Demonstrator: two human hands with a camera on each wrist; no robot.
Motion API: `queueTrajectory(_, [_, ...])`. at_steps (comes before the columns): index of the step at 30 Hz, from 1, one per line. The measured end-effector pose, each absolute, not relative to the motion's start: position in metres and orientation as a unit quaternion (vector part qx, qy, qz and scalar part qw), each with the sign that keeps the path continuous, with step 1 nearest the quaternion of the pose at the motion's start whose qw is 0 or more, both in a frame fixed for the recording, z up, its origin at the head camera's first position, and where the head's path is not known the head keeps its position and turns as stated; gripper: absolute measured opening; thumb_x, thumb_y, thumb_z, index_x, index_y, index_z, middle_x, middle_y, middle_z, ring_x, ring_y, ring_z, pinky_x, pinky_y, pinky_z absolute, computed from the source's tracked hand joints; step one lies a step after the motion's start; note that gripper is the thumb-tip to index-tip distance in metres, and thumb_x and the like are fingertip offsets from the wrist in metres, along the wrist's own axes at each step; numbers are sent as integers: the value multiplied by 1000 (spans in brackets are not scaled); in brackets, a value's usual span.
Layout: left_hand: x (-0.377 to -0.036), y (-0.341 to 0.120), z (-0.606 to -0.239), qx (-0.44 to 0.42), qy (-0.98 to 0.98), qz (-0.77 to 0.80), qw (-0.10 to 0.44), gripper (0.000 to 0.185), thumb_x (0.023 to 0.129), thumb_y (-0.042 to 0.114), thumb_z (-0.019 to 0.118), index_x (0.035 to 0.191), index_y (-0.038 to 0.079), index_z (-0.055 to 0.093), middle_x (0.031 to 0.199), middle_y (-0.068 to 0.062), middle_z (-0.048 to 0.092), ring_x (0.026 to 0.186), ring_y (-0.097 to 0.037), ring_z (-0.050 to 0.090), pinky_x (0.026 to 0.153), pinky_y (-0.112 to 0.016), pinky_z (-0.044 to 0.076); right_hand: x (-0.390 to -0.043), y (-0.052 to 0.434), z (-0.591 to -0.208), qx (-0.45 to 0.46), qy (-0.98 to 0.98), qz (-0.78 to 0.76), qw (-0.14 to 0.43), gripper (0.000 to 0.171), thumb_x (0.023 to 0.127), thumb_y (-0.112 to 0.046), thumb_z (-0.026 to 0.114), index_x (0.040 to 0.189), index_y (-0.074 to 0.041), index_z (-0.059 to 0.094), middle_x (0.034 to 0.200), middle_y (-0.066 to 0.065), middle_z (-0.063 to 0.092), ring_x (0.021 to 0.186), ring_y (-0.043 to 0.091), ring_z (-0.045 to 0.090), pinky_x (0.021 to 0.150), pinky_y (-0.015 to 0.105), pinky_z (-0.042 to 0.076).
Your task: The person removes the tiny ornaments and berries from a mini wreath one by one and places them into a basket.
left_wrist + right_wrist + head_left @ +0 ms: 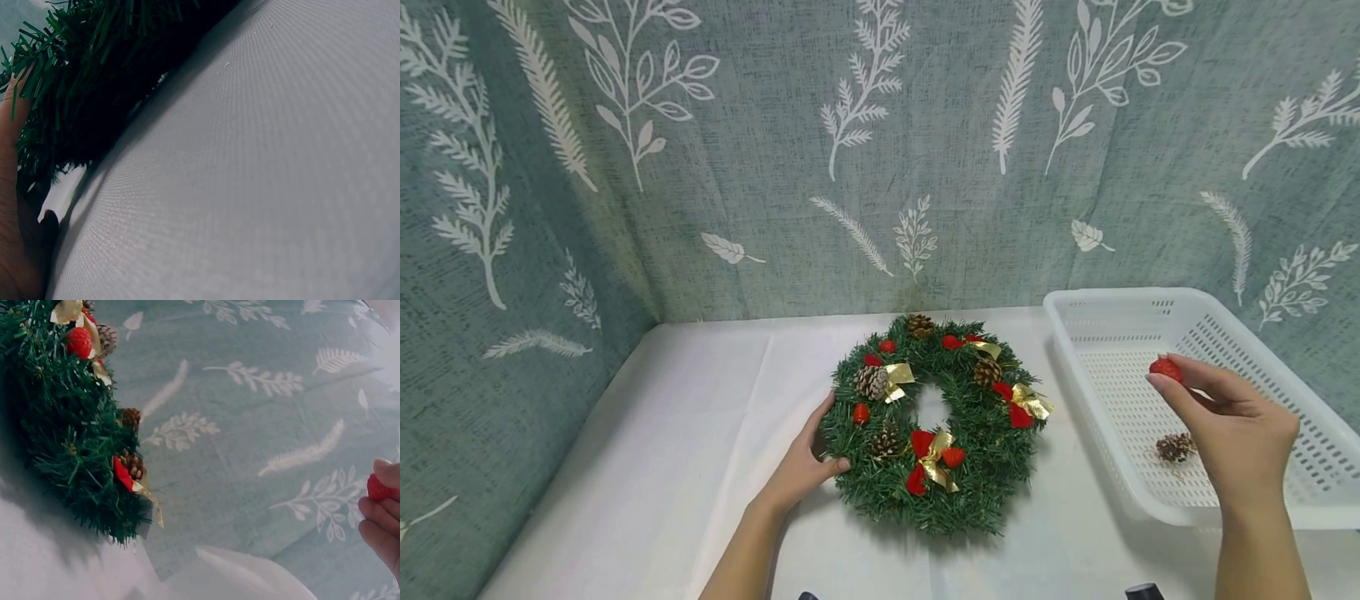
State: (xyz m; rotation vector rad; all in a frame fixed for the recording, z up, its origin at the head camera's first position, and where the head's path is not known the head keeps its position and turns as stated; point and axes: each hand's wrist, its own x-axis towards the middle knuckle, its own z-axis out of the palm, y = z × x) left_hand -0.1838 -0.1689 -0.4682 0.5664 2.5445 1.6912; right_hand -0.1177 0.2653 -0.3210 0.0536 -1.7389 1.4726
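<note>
A small red berry ornament (1166, 369), rounded and bright with a slightly dimpled surface, sits pinched between the thumb and fingertips of the right hand (1232, 433). It is held in the air above the white perforated plastic basket (1262, 350), over the basket's near-left part. In the right wrist view the same berry (377, 487) shows at the frame's right edge, pressed between the fingertips (389, 473), with the other fingers curled below it.

Down in the basket, on its slotted floor, lies one loose brown pine cone (1175, 447), just beside the right hand's palm in the head view.

To the left of the basket, lying flat on the white tablecloth (685, 433), is a green artificial wreath (936, 421) of bristly needles. It carries brown and frosted pine cones, red berries, and red-and-gold ribbon bows spaced round the ring.

The left hand (805, 467) rests at the wreath's left outer edge, fingers fairly straight along the needles and thumb touching the lower rim; it steadies the wreath without closing round it. The left wrist view shows only dark green needles (81, 75) against the palm and the cloth.

A teal curtain with white leaf prints (880, 150) hangs behind and to the left of the table.
</note>
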Motion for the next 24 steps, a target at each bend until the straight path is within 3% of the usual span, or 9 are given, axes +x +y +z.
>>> queueTrajectory(12, [-185, -169, -471, 187, 815, 549, 13, 105, 73, 64, 69, 153, 27, 13, 159, -6, 11, 143, -41, 10, 107, -69, 12, -125, 285, -326, 36, -674, 575, 462, 27, 69, 23, 70, 95, 23, 64, 79, -6, 73, 74, 3, 69, 69, 11, 52])
queueTrajectory(19, [-184, -169, -470, 185, 815, 549, 12, 103, 74, 62, 70, 153, 28, 13, 159, -6, 11, 143, -41, 9, 107, -69, 12, -127, 289, -328, -47, -719, 523, 455, 26, 73, 14, 72, 99, 16, 67, 77, -21, 68, 71, -4, 66, 68, 8, 51])
queueTrajectory(24, [-184, -169, -470, 185, 816, 547, 14, 103, 74, 60, 70, 153, 27, 13, 159, -6, 11, 143, -41, 10, 107, -69, 12, -129, 294, -332, -85, -718, 527, 446, 28, 75, 10, 74, 102, 12, 68, 77, -23, 66, 71, -6, 65, 69, 7, 50])
